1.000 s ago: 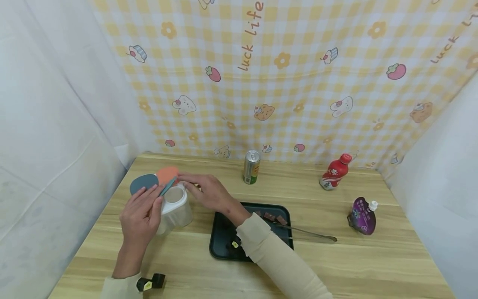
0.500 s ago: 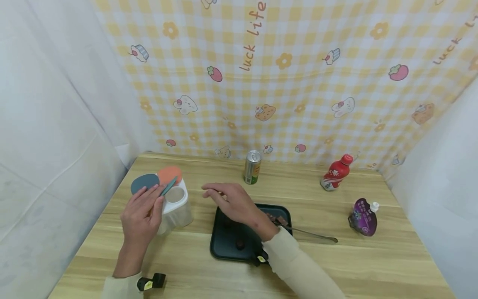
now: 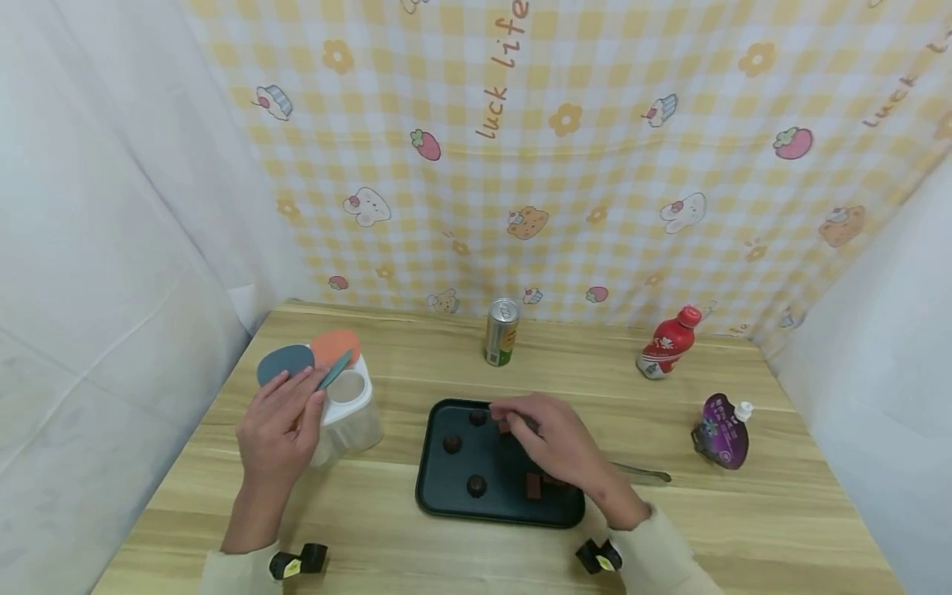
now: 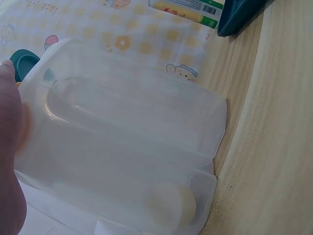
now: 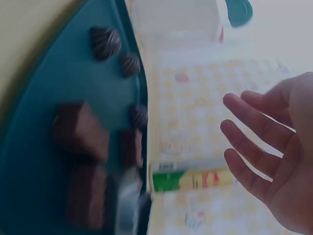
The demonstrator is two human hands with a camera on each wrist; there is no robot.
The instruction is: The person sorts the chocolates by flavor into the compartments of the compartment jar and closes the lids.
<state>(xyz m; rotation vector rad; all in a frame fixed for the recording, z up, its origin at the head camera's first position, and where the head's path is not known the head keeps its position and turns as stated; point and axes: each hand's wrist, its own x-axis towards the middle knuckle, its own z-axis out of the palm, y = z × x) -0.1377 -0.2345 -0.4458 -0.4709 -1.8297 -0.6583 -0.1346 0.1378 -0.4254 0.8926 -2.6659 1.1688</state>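
Clear plastic makes the box (image 3: 357, 430) that stands at ten o'clock from the dark tray (image 3: 439, 492), with a round hole in its white top. One second ago the right hand (image 3: 558, 438) was up by that hole. Half a second ago it was between the box and the tray. Now it hangs over the tray's two o'clock side, and its arm comes in from four o'clock. The right wrist view shows its fingers (image 5: 249, 146) spread apart, a bit bent, holding nothing.

The left hand (image 3: 278, 426) has stayed at the box. Its fingers point to one o'clock, mostly straight and close together, resting by the teal lid (image 3: 336, 369) that is tipped up next to the hole. One cannot tell if its thumb presses on anything. The blue-grey lid (image 3: 285, 362) and the orange lid (image 3: 336, 345) stick out past the fingers, just like before.

With the right arm moved, more of the tray shows. Round brown sweets (image 3: 476, 486) sit at eleven, ten and seven o'clock on it, and a brown block (image 3: 533, 486) at four. A thin metal handle (image 3: 641, 473) pokes out at three o'clock. The can (image 3: 502, 332) at twelve, the red bottle (image 3: 669, 343) at two and the purple pouch (image 3: 723, 431) at three have not moved.
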